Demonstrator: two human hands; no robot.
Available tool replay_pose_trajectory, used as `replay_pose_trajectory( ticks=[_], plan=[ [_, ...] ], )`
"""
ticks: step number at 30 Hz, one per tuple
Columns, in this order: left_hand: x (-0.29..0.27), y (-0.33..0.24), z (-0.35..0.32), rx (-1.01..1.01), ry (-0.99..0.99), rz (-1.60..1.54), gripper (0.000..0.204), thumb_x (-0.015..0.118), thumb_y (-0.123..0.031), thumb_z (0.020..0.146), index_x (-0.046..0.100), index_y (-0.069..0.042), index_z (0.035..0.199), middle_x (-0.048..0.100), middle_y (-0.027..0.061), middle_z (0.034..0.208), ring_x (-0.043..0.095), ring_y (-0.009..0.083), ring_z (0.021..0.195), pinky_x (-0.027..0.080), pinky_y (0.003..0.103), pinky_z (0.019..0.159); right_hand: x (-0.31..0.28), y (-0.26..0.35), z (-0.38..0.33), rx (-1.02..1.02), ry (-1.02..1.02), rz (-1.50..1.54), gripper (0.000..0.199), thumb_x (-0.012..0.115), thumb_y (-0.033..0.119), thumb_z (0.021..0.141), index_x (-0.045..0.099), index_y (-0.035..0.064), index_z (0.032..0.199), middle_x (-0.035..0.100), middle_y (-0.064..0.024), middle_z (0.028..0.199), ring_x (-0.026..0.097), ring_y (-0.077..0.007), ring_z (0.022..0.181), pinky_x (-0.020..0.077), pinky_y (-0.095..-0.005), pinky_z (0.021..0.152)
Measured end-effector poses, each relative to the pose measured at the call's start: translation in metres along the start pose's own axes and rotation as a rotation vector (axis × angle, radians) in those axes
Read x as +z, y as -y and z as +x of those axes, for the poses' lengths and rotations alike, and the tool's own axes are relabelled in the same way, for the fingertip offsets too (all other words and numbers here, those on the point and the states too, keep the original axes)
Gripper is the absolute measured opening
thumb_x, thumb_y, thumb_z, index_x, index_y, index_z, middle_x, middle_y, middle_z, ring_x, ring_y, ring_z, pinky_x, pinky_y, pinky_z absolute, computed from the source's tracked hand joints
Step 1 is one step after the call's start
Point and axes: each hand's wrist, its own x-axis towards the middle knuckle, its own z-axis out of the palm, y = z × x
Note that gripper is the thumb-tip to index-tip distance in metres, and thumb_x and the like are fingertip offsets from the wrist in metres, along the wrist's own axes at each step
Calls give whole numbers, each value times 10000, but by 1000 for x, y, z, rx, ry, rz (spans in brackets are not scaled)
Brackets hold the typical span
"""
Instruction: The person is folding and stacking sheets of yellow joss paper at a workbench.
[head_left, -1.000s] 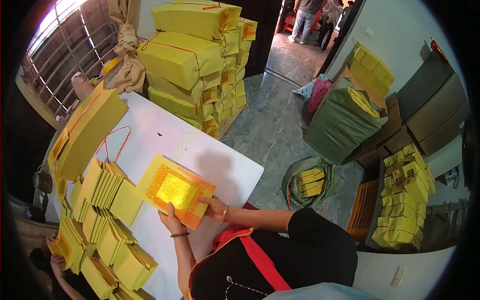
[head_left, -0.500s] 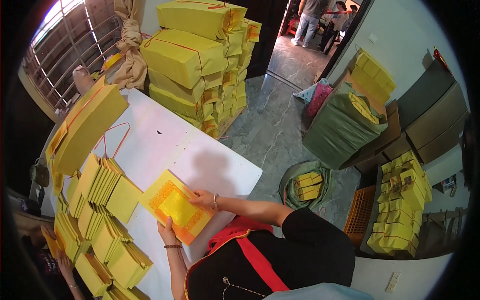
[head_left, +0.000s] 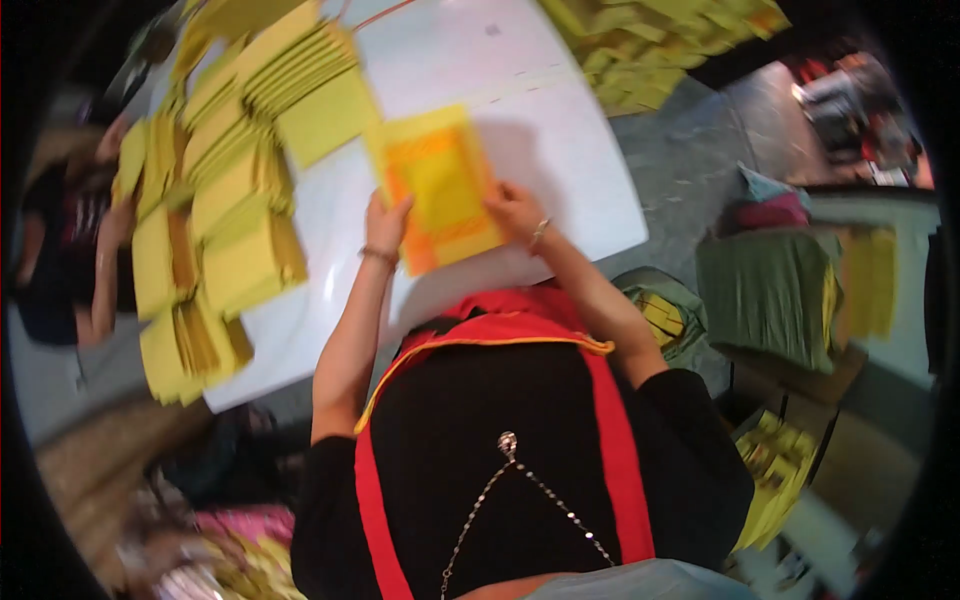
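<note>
A stack of yellow paper sheets with an orange square border (head_left: 440, 185) lies on the white table (head_left: 560, 150) right in front of me. My left hand (head_left: 385, 222) grips its near left edge. My right hand (head_left: 515, 208), with a ring on one finger, presses on its near right edge. Both forearms reach up from my black top with red straps. The picture is blurred by motion.
Several fanned stacks of yellow paper (head_left: 235, 205) cover the table's left side. Another person in dark clothes (head_left: 70, 250) sits at the far left. Yellow bundles (head_left: 660, 45) are piled beyond the table. A green sack (head_left: 770, 295) and a basket with yellow packs (head_left: 665, 315) stand on the floor at right.
The view has swung sharply and tilted down, so the table now sits higher in the picture. Both hands stay on the yellow-and-orange stack, which looks turned more upright.
</note>
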Motion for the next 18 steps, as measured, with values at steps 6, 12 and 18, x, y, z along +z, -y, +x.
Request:
replay_pose_trajectory(
  ticks=[6, 12, 18],
  plan=[
    [-13, 5, -7, -22, -162, 371, 467, 648, -306, 703, 492, 26, 992, 608, 196, 869, 599, 302, 786, 462, 350, 681, 14, 1, -6, -12, 16, 13, 413, 594, 94, 795, 461, -53, 1158, 586, -103, 998, 564, -153, 871, 460, -262, 758],
    [-21, 2, -20, 117, -82, 474, 610, 621, -341, 721, 363, 8, 1150, 605, 214, 909, 597, 333, 817, 467, 382, 702, 20, 6, -20, -17, -4, -32, 424, 590, 114, 811, 448, -55, 1173, 568, -96, 1043, 545, -145, 929, 440, -260, 806],
    [-7, -14, -32, 105, -51, 746, 718, 592, -408, 737, 261, -10, 1235, 609, 228, 833, 591, 380, 743, 467, 433, 629, 8, 1, -33, -28, -51, -35, 437, 590, 91, 795, 442, -65, 1175, 584, -104, 996, 563, -140, 869, 457, -251, 756]
  ],
)
